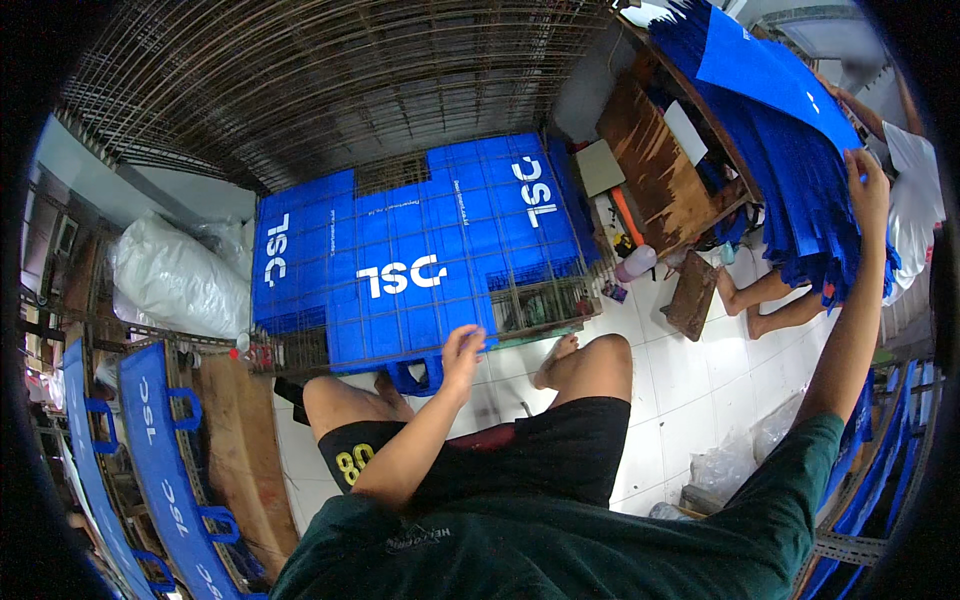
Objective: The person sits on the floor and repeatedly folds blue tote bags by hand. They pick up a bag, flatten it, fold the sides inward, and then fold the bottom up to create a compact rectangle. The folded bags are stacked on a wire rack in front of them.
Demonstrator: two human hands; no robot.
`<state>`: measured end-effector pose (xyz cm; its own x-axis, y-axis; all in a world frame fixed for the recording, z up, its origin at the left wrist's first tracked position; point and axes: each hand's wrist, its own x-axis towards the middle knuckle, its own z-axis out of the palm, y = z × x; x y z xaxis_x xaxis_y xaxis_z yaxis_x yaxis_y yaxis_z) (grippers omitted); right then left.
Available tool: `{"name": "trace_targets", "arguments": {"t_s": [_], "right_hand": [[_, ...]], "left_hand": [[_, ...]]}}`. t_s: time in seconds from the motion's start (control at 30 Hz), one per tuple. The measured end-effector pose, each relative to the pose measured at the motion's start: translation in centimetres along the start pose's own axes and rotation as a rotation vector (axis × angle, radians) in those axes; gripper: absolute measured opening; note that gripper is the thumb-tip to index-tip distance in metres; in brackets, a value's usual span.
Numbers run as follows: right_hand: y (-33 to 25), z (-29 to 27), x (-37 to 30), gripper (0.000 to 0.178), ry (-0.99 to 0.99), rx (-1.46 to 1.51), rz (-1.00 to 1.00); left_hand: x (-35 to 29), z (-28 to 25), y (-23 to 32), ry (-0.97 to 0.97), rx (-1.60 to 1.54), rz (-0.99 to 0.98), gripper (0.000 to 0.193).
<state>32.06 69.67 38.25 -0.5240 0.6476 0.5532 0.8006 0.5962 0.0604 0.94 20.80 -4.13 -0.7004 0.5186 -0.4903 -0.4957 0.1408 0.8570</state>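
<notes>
A blue fabric bag panel (400, 240) with white printing and a handle loop at its near edge lies spread under a wire grid on a low rack in front of me. My left hand (461, 362) hovers by the panel's near right corner, fingers loosely bent and apart, holding nothing that I can see. At the far right hangs a thick stack of blue fabric sheets (785, 150). My right arm reaches out to it, and my right hand (868, 182) pinches the corner edge of the top sheet.
Many wire grid frames (330, 80) slant overhead. A person (910, 180) stands behind the blue stack, one hand near its top. A white plastic-wrapped bundle (175, 270) lies left. Racks with blue panels (165, 470) flank me. A wooden block (690, 295) and pink bottle (636, 263) are on the right.
</notes>
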Motion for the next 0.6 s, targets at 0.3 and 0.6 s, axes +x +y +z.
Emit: {"name": "trace_targets", "arguments": {"t_s": [0.3, 0.6], "right_hand": [[-3.4, 1.5, -0.2, 0.035, -0.003, -0.005, 0.031], [-7.2, -2.3, -1.2, 0.037, 0.160, -0.252, -0.264]], "left_hand": [[-3.8, 5.0, 2.4, -0.328, 0.063, 0.255, 0.030], [-4.4, 1.2, 2.7, -0.268, 0.228, 0.305, 0.033]]}}
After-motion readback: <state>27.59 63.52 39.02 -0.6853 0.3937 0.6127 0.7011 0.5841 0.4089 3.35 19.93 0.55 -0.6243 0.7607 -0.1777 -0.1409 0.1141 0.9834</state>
